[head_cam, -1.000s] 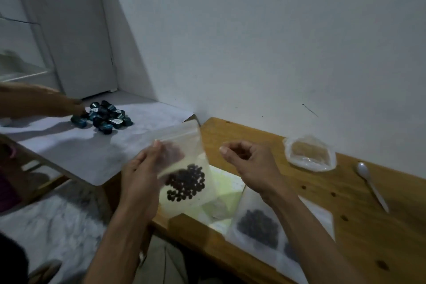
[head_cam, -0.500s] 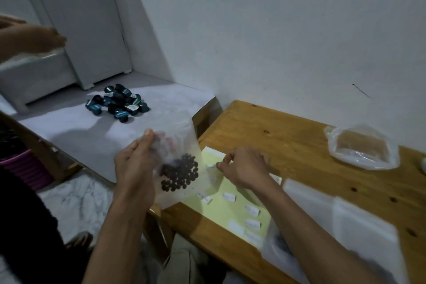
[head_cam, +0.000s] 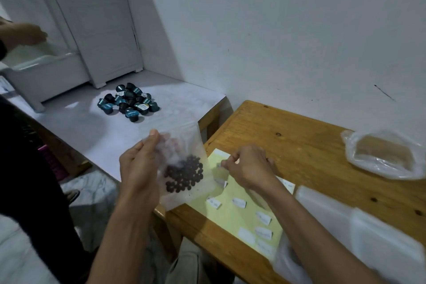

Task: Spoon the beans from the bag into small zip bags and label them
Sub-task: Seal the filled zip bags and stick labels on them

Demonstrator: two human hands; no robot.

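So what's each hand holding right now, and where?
Left hand pinches the zip bag by its upper left side. Right hand pinches a label edge.

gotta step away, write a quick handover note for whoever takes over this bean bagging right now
Left hand: holds a small zip bag of beans up beside the wooden table.
Right hand: fingertips pinched at a label on the yellow sheet; whether it is lifted is unclear.
More labels sit on that sheet. The open plastic bag lies at the table's far right.
Done: this bag filled.
Left: label it; seal unclear.
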